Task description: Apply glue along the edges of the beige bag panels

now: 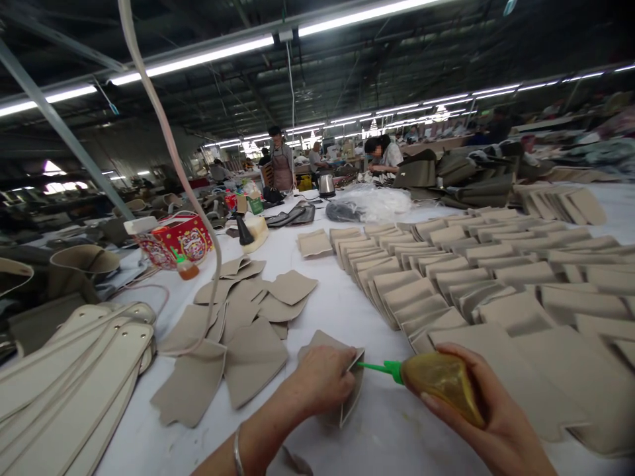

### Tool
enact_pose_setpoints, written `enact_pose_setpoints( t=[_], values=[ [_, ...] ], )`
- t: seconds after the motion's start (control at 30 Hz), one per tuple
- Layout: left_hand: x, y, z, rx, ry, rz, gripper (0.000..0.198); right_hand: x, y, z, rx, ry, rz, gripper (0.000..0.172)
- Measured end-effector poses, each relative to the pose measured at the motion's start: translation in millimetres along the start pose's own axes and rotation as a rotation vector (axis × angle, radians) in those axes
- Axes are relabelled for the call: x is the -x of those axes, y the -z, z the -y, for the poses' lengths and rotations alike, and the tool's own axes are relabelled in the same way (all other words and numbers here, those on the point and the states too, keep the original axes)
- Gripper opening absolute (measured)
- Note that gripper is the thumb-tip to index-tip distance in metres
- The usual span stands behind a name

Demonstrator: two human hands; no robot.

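Observation:
My left hand (pixel 328 378) is closed on a folded beige leather piece (pixel 353 396) on the white table, pinching it near its upper edge. In my right hand (pixel 489 403) is a squeeze bottle (pixel 441 380) of amber liquid with a green cap. Its thin green nozzle (pixel 373 366) points left, the tip at the edge of the piece, beside my left fingers. Whether liquid is coming out I cannot tell. Loose flat leather pieces (pixel 255 357) lie in a pile left of my left hand. Overlapping rows of folded pieces (pixel 417 297) spread beyond my right hand.
Long cream straps (pixel 74 377) are stacked at the left. A pinkish hose (pixel 169 139) hangs down to the loose pile. Behind it stand a red box (pixel 183 238) and a second small bottle (pixel 187 268). Plastic wrap (pixel 372 201) and a metal kettle (pixel 326 185) are farther back, near other people.

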State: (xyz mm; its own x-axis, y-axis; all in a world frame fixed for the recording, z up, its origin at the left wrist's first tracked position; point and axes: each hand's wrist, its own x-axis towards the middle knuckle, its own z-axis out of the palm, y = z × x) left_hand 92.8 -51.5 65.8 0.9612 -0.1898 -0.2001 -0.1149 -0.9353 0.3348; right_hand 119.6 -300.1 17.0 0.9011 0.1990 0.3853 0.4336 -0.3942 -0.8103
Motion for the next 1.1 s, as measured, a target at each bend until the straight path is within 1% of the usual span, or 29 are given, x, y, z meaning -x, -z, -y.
enact_pose_setpoints(
  t=[0.07, 0.13, 0.2, 0.37, 0.53, 0.6, 0.7, 0.77, 0.87, 0.97, 1.03, 1.1],
  values=[
    [0, -0.9, 0, 0.006, -0.005, -0.008, 0.054, -1, 0, -8, 0.074, 0.08, 0.021, 0.048],
    [-1, -2.2, 0, 0.004, -0.001, -0.014, 0.053, -1, 0, -10, 0.13, 0.127, 0.016, 0.046],
    [-1, -3.7, 0, -0.005, 0.011, -0.013, 0.05, 0, 2, -7, 0.158, 0.163, 0.027, 0.043],
    [-2, -7.9, 0, -0.024, 0.03, -0.027, 0.045, -3, 7, 4, 0.146, 0.236, 0.118, 0.041],
    [-1, -12.1, -1, -0.002, 0.038, -0.056, 0.05, -9, 8, 5, 0.164, 0.245, 0.012, 0.036],
    [-1, -13.7, -1, 0.008, 0.042, -0.063, 0.051, -10, 8, 5, 0.175, 0.245, 0.0, 0.036],
    [-1, -15.0, -1, 0.004, 0.043, -0.07, 0.05, -10, 8, 3, 0.17, 0.247, 0.029, 0.037],
    [-1, -15.1, -1, 0.01, 0.041, -0.064, 0.05, -10, 9, 3, 0.155, 0.222, 0.054, 0.038],
    [-1, -14.9, -1, 0.03, 0.044, -0.058, 0.05, -12, 10, 2, 0.14, 0.171, 0.035, 0.04],
    [-1, -14.5, -1, 0.046, 0.047, -0.049, 0.051, -13, 9, 1, 0.14, 0.18, 0.02, 0.038],
    [-1, -14.3, -1, 0.049, 0.051, -0.034, 0.051, -12, 9, 0, 0.131, 0.186, 0.049, 0.037],
    [-1, -14.4, 0, 0.047, 0.054, -0.02, 0.051, -11, 9, -2, 0.114, 0.162, 0.085, 0.038]
  ],
)
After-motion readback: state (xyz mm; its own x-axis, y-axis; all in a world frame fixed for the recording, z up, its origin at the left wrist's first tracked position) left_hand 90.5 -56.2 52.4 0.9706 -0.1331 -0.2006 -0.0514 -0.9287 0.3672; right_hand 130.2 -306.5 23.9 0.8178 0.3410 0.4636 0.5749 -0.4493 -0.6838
